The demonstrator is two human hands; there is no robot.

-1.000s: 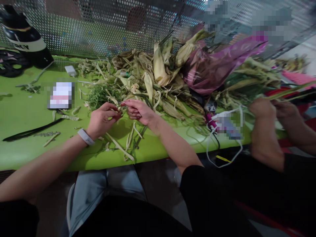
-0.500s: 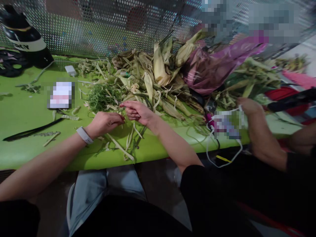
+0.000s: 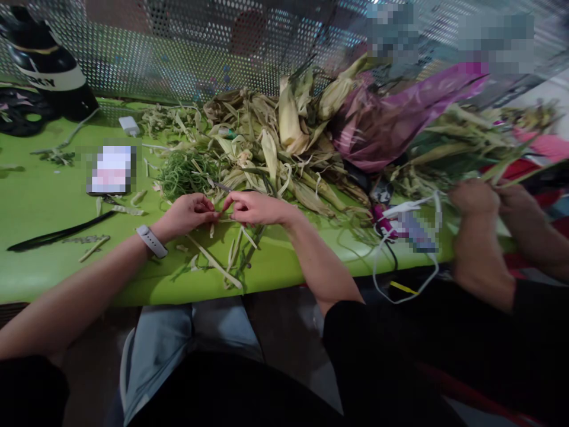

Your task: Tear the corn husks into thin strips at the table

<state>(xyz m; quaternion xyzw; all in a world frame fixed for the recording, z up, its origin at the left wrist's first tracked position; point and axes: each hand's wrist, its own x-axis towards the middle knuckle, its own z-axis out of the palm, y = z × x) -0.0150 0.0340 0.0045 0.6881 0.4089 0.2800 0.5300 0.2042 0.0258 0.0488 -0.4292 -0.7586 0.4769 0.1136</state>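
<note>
My left hand (image 3: pixel 190 212), with a pale watch band at its wrist, is closed in a pinch. Facing it, my right hand (image 3: pixel 249 207) has bent fingers, thumb and index finger meeting close to the left fingertips. Whatever is between them is too small to name. Just above the right hand shows a thin grey, blade-like piece (image 3: pixel 219 185), partly hidden. Behind my left hand lies a heap of thin green strips (image 3: pixel 184 172). Pale cut stalks (image 3: pixel 213 261) and scraps are scattered on the green tabletop (image 3: pixel 275 261) below both hands.
Dry corn husks (image 3: pixel 291 118) are piled behind, beside a pink plastic bag (image 3: pixel 368 130). To the left are a phone (image 3: pixel 112 169), a black strap (image 3: pixel 62 232) and a dark bottle (image 3: pixel 53 74). At right, a co-worker's hands (image 3: pixel 475 196) hold long leaves near a white cable (image 3: pixel 376 267).
My right hand has lowered and turned its fingers towards my left hand, which has risen slightly. The co-worker's hand has moved right, and both their hands now show with long leaves.
</note>
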